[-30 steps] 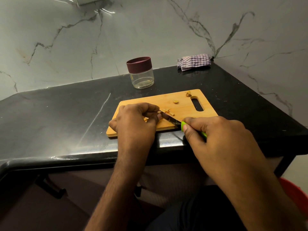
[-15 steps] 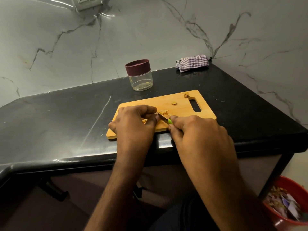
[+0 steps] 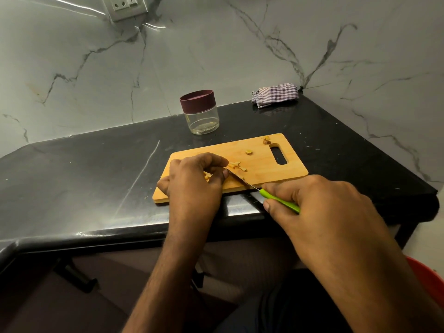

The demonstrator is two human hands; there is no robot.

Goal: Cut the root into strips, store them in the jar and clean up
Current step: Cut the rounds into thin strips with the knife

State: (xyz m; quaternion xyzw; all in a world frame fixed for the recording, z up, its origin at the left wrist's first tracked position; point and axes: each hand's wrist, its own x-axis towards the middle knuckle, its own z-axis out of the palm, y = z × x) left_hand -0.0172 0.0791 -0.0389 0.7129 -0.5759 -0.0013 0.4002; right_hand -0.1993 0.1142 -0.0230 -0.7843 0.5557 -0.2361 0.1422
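a: what fills the top of the frame?
b: a pale marble wall [image 3: 216,56] with dark veins, and a wall socket [image 3: 125,6] at the upper left edge.
a: and below it?
b: a glossy black countertop [image 3: 79,169] across the middle. a folded checked cloth [image 3: 275,94] lies in its far right corner against the wall.
a: anything lower?
b: a red bucket [image 3: 430,282], partly cut off, at the lower right edge.

Wooden board [image 3: 259,162], glossy stone counter [image 3: 84,169]
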